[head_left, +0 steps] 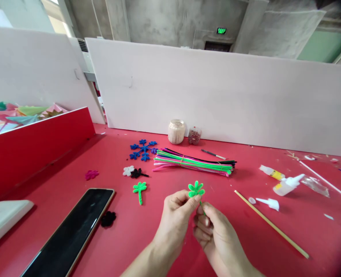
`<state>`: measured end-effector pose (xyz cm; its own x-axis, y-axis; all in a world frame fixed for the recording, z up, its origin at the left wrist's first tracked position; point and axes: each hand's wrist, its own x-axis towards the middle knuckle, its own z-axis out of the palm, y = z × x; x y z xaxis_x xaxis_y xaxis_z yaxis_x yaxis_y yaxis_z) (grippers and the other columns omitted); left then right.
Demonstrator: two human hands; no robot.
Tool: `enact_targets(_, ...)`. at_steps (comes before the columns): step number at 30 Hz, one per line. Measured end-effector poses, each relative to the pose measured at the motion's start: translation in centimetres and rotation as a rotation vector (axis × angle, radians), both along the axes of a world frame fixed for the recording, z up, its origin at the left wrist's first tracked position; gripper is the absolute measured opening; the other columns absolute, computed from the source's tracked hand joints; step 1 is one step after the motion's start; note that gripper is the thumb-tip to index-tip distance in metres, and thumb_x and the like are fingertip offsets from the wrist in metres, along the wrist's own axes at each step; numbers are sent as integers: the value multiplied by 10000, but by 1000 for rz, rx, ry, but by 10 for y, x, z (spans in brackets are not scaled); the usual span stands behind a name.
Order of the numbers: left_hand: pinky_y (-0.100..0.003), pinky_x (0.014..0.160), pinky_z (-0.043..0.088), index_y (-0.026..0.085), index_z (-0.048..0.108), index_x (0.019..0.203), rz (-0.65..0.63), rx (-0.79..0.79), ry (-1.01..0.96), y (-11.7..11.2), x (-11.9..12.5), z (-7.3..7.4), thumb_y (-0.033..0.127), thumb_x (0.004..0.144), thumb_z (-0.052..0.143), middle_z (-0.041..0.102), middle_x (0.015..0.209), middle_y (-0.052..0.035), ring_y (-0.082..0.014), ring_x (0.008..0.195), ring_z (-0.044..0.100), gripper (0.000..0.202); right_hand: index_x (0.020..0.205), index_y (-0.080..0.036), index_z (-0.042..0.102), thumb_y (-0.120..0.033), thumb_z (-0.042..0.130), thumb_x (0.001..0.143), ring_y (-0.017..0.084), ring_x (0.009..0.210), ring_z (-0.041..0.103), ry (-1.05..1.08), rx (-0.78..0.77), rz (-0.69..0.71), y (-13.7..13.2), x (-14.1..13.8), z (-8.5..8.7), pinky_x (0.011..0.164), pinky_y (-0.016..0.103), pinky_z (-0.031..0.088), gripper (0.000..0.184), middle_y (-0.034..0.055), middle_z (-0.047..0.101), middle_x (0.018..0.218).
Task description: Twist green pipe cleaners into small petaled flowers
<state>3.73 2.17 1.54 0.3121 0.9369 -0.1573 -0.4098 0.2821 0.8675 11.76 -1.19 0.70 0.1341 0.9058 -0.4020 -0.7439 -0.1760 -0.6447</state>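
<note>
Between both hands is a green pipe-cleaner flower (196, 189) with several looped petals and a stem pointing down. My left hand (177, 213) pinches it just below the petals. Lower down, the fingers of my right hand (213, 227) close round the stem, most of which they hide. To the left on the red table lies a similar green pipe-cleaner piece with a twisted stem (140, 192). Beyond the hands rests a banded bundle of coloured pipe cleaners (193, 163). Blue flowers (143, 149), a white flower (128, 171), a black one (136, 173) and a magenta one (92, 174) lie leftward.
A phone (69, 231) lies at the left beside a black flower (108, 219). On the right are a wooden stick (271, 223), a glue bottle (288, 185) and a white nozzle cap (270, 203). Two jars, one white (176, 132), stand against the white panel (216, 92).
</note>
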Motion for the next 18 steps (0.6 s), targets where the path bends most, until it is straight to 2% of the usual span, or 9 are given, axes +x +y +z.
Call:
enact_targets(4, -189, 504, 375, 123, 618, 565, 109, 29, 37, 1, 2, -4, 222, 679, 640, 539, 498, 21, -76, 484, 467, 153, 489, -179, 442, -328, 700, 563, 54, 396, 230, -65, -19, -54, 2, -2, -2, 383, 196, 186, 307, -76, 343, 446)
enact_targets(8, -188, 504, 361, 125, 606, 554, 122, 17, 21, 2, 0, -7, 235, 676, 646, 535, 504, 20, -76, 497, 464, 169, 499, -181, 442, -336, 697, 582, 60, 404, 228, -69, 4, -49, 2, -3, -5, 383, 197, 184, 309, -76, 328, 460)
enact_targets(12, -193, 475, 372, 128, 585, 559, -3, -23, -67, 5, -2, -8, 250, 711, 615, 539, 490, 13, -78, 458, 486, 197, 508, -166, 476, -337, 706, 592, 54, 418, 212, -23, 73, 24, 2, 0, -5, 388, 188, 178, 299, -69, 349, 477)
enact_targets(15, -212, 427, 377, 130, 568, 569, -128, -55, -89, 5, -2, -7, 278, 731, 589, 541, 456, 0, -101, 409, 505, 220, 544, -161, 507, -338, 714, 591, 55, 432, 214, 15, 66, 49, 1, 2, -5, 399, 184, 181, 276, -65, 362, 480)
enact_targets(18, -216, 384, 361, 130, 551, 566, -151, -64, -45, 4, -1, -6, 299, 730, 584, 541, 433, -13, -121, 388, 507, 237, 603, -158, 534, -360, 693, 620, 61, 451, 210, -3, 62, 95, -1, 4, -6, 409, 185, 179, 258, -61, 362, 496)
